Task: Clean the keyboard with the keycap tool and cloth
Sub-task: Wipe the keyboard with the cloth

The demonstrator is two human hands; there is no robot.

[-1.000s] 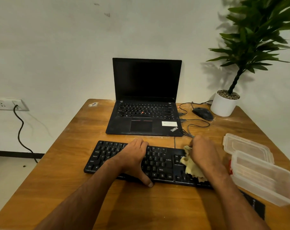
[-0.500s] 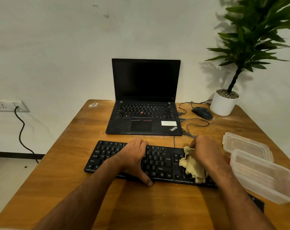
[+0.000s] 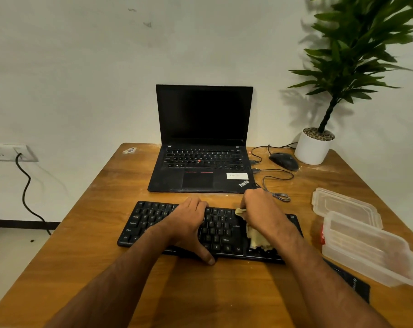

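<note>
A black keyboard (image 3: 151,221) lies across the middle of the wooden table (image 3: 94,256). My left hand (image 3: 188,221) rests on its centre, fingers over the far edge and thumb at the near edge, holding it steady. My right hand (image 3: 259,211) grips a crumpled yellow cloth (image 3: 256,240) and presses it on the keys right of centre. The cloth hangs out below my palm. No keycap tool is visible.
An open black laptop (image 3: 200,162) stands behind the keyboard. A mouse (image 3: 283,160) with its coiled cable and a potted plant (image 3: 314,147) sit at the back right. Two clear plastic containers (image 3: 366,252) lie at the right, over a flat black object (image 3: 352,282).
My right hand has slid the cloth leftward along the keyboard, from its right end toward the middle. My left hand has stayed in place.
</note>
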